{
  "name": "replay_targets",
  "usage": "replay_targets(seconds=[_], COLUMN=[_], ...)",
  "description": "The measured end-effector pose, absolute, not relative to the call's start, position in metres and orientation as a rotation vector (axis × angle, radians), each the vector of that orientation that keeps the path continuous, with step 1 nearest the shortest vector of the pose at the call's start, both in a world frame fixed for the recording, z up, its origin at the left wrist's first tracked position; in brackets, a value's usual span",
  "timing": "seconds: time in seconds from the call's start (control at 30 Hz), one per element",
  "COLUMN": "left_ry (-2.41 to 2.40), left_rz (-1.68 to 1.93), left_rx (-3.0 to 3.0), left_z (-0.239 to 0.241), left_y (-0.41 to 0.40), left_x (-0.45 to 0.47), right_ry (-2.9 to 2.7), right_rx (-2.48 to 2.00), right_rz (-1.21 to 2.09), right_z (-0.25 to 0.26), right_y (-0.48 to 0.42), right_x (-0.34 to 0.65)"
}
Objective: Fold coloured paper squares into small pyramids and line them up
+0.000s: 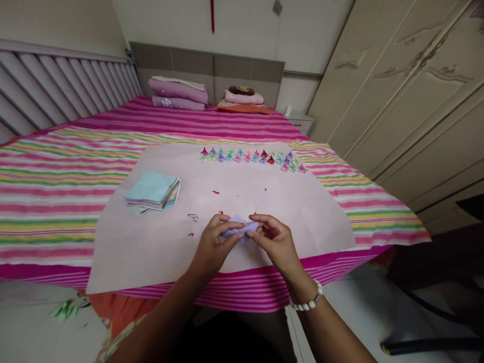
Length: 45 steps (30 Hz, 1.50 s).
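A folded piece of lavender origami paper (239, 227) is pinched between my two hands, just above the white sheet. My left hand (218, 237) is closed on its left side, thumb and fingers pressing the fold. On the right edge, my right hand (273, 239) grips it between thumb and forefinger; a white bead bracelet is on that wrist. To the left lies a stack of square paper (152, 189), light blue on top. Small folded paper shapes (248, 156) in many colours stand in rows at the far side of the sheet.
The large white sheet (317, 212) lies on a bed with a striped cover (45, 201). Small red scraps (216, 191) are scattered on it. Folded bedding (179, 93) rests by the headboard. A wardrobe (401, 85) stands at right, a slatted rail (75, 75) at left.
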<state>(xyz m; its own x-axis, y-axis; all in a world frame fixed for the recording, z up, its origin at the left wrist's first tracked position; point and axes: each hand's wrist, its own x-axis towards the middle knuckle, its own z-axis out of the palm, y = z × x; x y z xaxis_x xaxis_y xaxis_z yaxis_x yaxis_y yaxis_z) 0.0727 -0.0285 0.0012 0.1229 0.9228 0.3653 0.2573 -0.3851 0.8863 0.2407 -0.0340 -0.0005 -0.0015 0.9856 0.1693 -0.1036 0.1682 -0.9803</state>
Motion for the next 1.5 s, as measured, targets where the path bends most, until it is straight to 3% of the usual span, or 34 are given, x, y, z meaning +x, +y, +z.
replay_targets(seconds=[0.67, 1.23, 1.5], left_ry=[1.086, 1.094, 1.045], left_rz=[1.308, 1.172, 1.133], left_rx=[1.937, 1.820, 1.811], left_z=[-0.001, 0.007, 0.005], left_y=[-0.027, -0.025, -0.026], left_x=[0.068, 0.058, 0.060], right_ry=[-1.503, -1.474, -1.612], right_rx=[-1.061, -1.025, -0.998], right_rz=[0.858, 1.145, 1.018], right_z=[0.006, 0.009, 0.011], right_y=[-0.030, -0.031, -0.030], right_x=[0.241, 0.241, 0.239])
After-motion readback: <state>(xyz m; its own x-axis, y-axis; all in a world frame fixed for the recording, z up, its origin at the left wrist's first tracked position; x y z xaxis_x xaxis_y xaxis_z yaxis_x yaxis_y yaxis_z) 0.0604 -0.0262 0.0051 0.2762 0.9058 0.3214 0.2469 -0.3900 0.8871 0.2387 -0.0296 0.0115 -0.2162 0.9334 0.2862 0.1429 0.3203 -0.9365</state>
